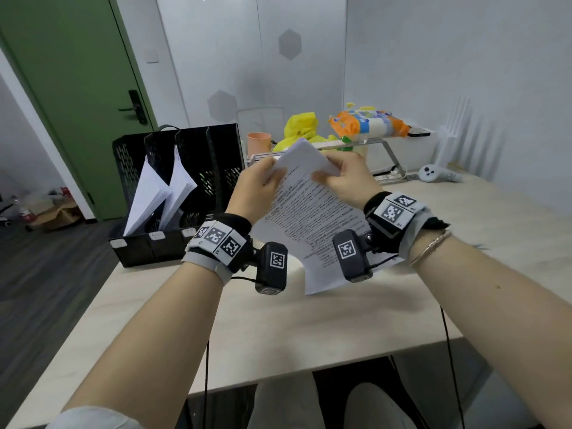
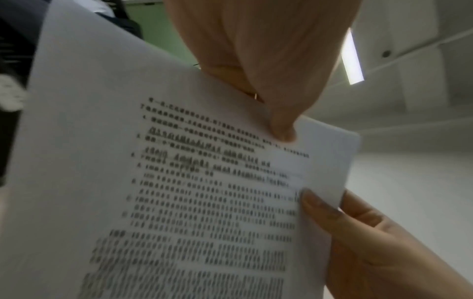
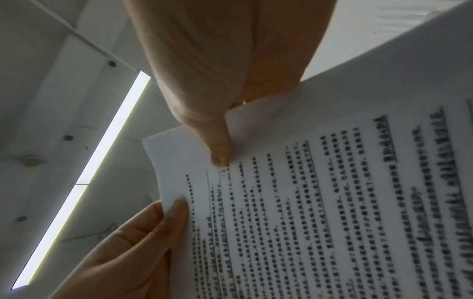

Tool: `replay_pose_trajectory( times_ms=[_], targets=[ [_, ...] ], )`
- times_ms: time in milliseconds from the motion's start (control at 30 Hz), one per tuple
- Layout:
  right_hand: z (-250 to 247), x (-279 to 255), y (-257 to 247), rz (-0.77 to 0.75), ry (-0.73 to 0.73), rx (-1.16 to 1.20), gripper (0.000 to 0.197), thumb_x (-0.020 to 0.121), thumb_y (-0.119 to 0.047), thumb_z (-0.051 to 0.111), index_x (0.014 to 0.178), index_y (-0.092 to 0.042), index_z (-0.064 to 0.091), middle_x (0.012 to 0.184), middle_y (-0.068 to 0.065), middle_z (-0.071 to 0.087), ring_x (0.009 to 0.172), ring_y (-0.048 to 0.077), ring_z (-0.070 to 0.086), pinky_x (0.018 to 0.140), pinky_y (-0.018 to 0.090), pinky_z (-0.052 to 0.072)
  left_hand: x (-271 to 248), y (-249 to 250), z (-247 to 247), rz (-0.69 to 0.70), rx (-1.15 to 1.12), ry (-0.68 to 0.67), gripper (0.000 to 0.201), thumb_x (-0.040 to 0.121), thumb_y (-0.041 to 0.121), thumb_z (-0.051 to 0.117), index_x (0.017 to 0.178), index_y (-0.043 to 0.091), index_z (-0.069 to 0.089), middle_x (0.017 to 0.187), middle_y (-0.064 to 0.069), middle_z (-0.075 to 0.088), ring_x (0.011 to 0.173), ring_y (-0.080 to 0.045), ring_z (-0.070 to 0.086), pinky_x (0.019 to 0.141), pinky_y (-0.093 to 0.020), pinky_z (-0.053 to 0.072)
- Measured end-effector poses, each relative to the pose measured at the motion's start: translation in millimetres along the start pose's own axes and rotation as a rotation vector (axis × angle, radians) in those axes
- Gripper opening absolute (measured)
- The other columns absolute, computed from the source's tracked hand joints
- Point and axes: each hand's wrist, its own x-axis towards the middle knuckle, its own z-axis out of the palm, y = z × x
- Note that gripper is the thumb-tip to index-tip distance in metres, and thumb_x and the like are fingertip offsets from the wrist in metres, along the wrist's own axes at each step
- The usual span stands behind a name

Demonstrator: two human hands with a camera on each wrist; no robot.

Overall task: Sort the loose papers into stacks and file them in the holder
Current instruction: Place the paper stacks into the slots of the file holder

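Observation:
I hold a sheaf of printed papers [image 1: 309, 218] in the air above the table, tilted, with text facing me. My left hand [image 1: 272, 178] pinches its top left part, thumb on the printed side [image 2: 280, 125]. My right hand [image 1: 325, 176] pinches the top right part, thumb [image 3: 219, 149] on the page. The sheaf [image 2: 179, 202] fills both wrist views [image 3: 332, 202]. The black mesh holder [image 1: 130, 156] stands at the table's left back corner. Two white paper stacks [image 1: 148, 199] [image 1: 181, 184] lean in its left compartments; its right compartments look dark.
Behind the papers are an orange cup [image 1: 258, 144], a yellow bag [image 1: 301, 128] and an orange snack bag [image 1: 368, 122] on a metal riser [image 1: 387, 144]. A white controller [image 1: 439, 174] lies at the back right. Light wooden table [image 1: 278, 329]; green door [image 1: 71, 88] at left.

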Motion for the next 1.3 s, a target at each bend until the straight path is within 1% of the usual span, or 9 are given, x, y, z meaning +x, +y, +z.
replay_pose_trajectory(
  times_ms=[100, 200, 333, 467, 800, 933, 1100, 1233, 1300],
  targets=[
    [3, -7, 4, 0.109, 0.048, -0.158, 0.039, 0.078, -0.015, 0.071, 0.115, -0.012, 0.057, 0.091, -0.01, 0.055, 0.092, 0.014, 0.055, 0.086, 0.036, 0.048, -14, -6, -7, -0.093, -0.019, 0.116, 0.008, 0.091, 0.005, 0.047, 0.083, 0.006, 0.05, 0.066, 0.003, 0.04, 0.066, -0.017, 0.037, 0.059, -0.029, 0.026],
    [1, -21, 28, 0.317, 0.042, -0.392, 0.067, 0.075, -0.022, 0.071, 0.134, -0.024, 0.038, 0.122, 0.001, 0.055, 0.116, 0.025, 0.051, 0.101, 0.048, 0.04, -27, -23, -15, -0.197, -0.048, 0.203, 0.013, 0.094, 0.008, 0.044, 0.081, 0.008, 0.045, 0.069, 0.0, 0.045, 0.064, -0.019, 0.038, 0.057, -0.03, 0.027],
    [-8, -43, 51, 0.534, 0.154, -0.359, 0.065, 0.077, -0.013, 0.065, 0.135, -0.018, 0.037, 0.129, 0.01, 0.053, 0.121, 0.033, 0.048, 0.099, 0.046, 0.041, -45, -42, -22, -0.288, -0.11, 0.243, 0.017, 0.098, 0.015, 0.042, 0.082, 0.012, 0.042, 0.067, 0.007, 0.044, 0.059, -0.008, 0.041, 0.054, -0.026, 0.032],
    [-7, -58, 56, 0.591, 0.16, 0.035, 0.038, 0.079, -0.001, 0.066, 0.115, -0.001, 0.054, 0.113, 0.019, 0.061, 0.106, 0.034, 0.06, 0.083, 0.046, 0.053, -59, -53, -24, -0.345, -0.253, 0.269, 0.015, 0.1, 0.021, 0.043, 0.088, 0.013, 0.047, 0.075, 0.004, 0.051, 0.065, -0.009, 0.048, 0.059, -0.023, 0.04],
    [1, -61, 42, 0.328, 0.256, 0.193, 0.017, 0.085, -0.005, 0.065, 0.097, 0.007, 0.066, 0.095, 0.015, 0.065, 0.074, 0.016, 0.06, 0.063, 0.017, 0.051, -72, -54, -25, -0.369, -0.386, 0.32, 0.018, 0.101, 0.029, 0.039, 0.086, 0.021, 0.043, 0.08, 0.001, 0.053, 0.067, -0.008, 0.052, 0.058, -0.019, 0.046],
    [11, -70, 54, 0.405, 0.19, 0.221, 0.025, 0.081, -0.009, 0.071, 0.103, 0.002, 0.067, 0.098, 0.012, 0.066, 0.085, 0.021, 0.064, 0.078, 0.032, 0.053, -79, -62, -12, -0.481, -0.375, 0.257, 0.009, 0.102, 0.019, 0.036, 0.104, 0.011, 0.04, 0.087, 0.005, 0.052, 0.077, -0.004, 0.052, 0.064, -0.019, 0.042],
    [22, -79, 59, 0.458, 0.118, 0.199, 0.031, 0.081, -0.012, 0.072, 0.109, -0.001, 0.065, 0.097, 0.006, 0.064, 0.086, 0.018, 0.063, 0.07, 0.024, 0.052, -91, -63, -3, -0.589, -0.363, 0.212, 0.025, 0.097, 0.003, 0.039, 0.122, 0.004, 0.037, 0.11, -0.003, 0.051, 0.099, -0.014, 0.051, 0.082, -0.027, 0.042],
    [17, -72, 51, 0.418, 0.231, 0.235, 0.023, 0.083, -0.013, 0.07, 0.104, -0.006, 0.066, 0.098, 0.004, 0.066, 0.085, 0.017, 0.063, 0.074, 0.026, 0.051, -85, -57, -7, -0.515, -0.375, 0.279, 0.018, 0.097, 0.004, 0.041, 0.112, 0.011, 0.034, 0.103, 0.002, 0.052, 0.09, -0.002, 0.055, 0.066, -0.012, 0.05],
    [18, -71, 53, 0.412, 0.233, 0.261, 0.025, 0.082, -0.011, 0.07, 0.106, -0.005, 0.066, 0.104, 0.008, 0.067, 0.087, 0.017, 0.064, 0.076, 0.026, 0.053, -80, -57, -6, -0.475, -0.352, 0.294, 0.024, 0.095, 0.005, 0.045, 0.116, 0.011, 0.034, 0.11, -0.003, 0.051, 0.096, -0.005, 0.056, 0.072, -0.015, 0.053]
  ],
)
